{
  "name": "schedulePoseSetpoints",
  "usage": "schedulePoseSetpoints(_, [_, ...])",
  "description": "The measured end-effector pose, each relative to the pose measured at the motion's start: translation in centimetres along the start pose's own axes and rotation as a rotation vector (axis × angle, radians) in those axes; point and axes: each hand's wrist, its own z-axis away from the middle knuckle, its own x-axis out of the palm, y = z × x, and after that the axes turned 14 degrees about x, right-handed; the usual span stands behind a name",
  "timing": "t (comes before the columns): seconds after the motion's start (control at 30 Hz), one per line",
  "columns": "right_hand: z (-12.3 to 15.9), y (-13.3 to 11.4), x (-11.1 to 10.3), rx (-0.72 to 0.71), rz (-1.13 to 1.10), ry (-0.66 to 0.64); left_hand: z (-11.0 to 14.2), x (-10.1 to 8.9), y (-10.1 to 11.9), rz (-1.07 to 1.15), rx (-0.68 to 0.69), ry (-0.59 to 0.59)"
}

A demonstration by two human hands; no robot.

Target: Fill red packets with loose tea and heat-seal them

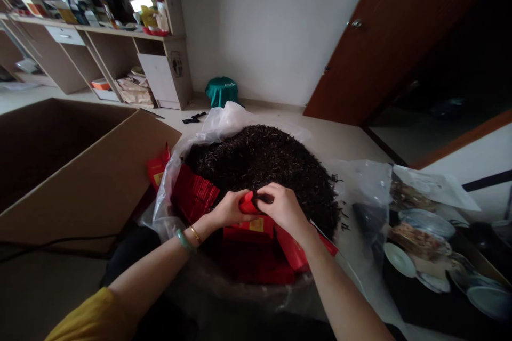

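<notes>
While the left hand [232,209] clamps its fingers on the red pouch [247,203], the right hand's [280,205] fingers curl at its opening. The pouch is above the near edge of the dark leaf pile [264,160]; red packets [194,194] lie left of the pile.

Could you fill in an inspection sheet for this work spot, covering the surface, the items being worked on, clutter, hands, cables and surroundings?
Surface: pale floor; clear plastic liner around the dark heap.
Job's things: small red packet between the hands; heap of dark, leaf-like shreds; stacked red packets at its left edge.
Clutter: shreds spilled right of the heap; bowl and bagged items on the far right.
Hands: left hand holds the packet; right hand is at its opening.
Cables: dark cord across the left side, by the cardboard box.
Surroundings: desk unit, green-covered object, brown door.
</notes>
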Motion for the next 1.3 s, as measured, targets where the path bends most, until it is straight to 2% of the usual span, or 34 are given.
schedulePoseSetpoints(0.07, [-0.1, 0.2, -0.4, 0.019, -0.136, 0.066, 0.1, -0.3, 0.0, 0.045, -0.003, 0.030])
schedulePoseSetpoints(0.13, [-0.1, 0.6, -0.7, 0.099, -0.255, 0.099, 0.2, -0.4, 0.0, 0.114, -0.013, 0.083])
schedulePoseSetpoints(0.23, [-0.2, 1.4, -0.6, 0.186, -0.347, 0.082, 0.1, -0.2, -0.4, 0.247, -0.034, 0.209])
schedulePoseSetpoints(0.3, [-0.1, 1.8, -0.3, 0.140, -0.332, 0.042, -0.1, 0.2, -0.8, 0.336, -0.045, 0.296])
schedulePoseSetpoints(0.37, [0.1, 1.8, 0.0, 0.034, -0.292, 0.021, -0.1, 0.5, -1.1, 0.405, -0.044, 0.356])
schedulePoseSetpoints(0.43, [0.5, 1.3, 0.1, -0.092, -0.227, 0.055, 0.0, 0.6, -1.1, 0.402, -0.029, 0.380])
schedulePoseSetpoints(0.53, [1.4, 0.1, 0.0, -0.272, -0.058, 0.098, 0.5, 0.2, -0.7, 0.272, 0.006, 0.347])
schedulePoseSetpoints(0.63, [2.2, -0.9, -0.2, -0.351, 0.104, 0.066, 1.0, -0.3, 0.1, 0.179, 0.058, 0.286])
schedulePoseSetpoints(0.77, [2.7, -1.5, -0.2, -0.297, 0.251, -0.001, 1.2, -0.4, 0.8, 0.164, 0.045, 0.223])
schedulePoseSetpoints(0.87, [2.7, -1.5, -0.2, -0.238, 0.282, -0.065, 1.1, 0.1, 1.0, 0.210, 0.004, 0.211])
schedulePoseSetpoints(1.0, [2.4, -1.3, -0.5, -0.211, 0.150, 0.030, 0.8, 0.8, 1.0, 0.416, -0.086, 0.279])
schedulePoseSetpoints(1.1, [2.4, -1.2, -0.7, -0.173, 0.196, 0.059, 0.7, 1.1, 1.1, 0.532, -0.091, 0.334])
schedulePoseSetpoints(1.2, [2.3, -1.0, -0.5, -0.154, 0.298, -0.033, 0.8, 1.3, 1.4, 0.519, -0.069, 0.325])
schedulePoseSetpoints(1.3, [2.0, -0.8, -0.2, -0.161, 0.263, -0.123, 0.9, 1.3, 1.8, 0.497, -0.093, 0.285])
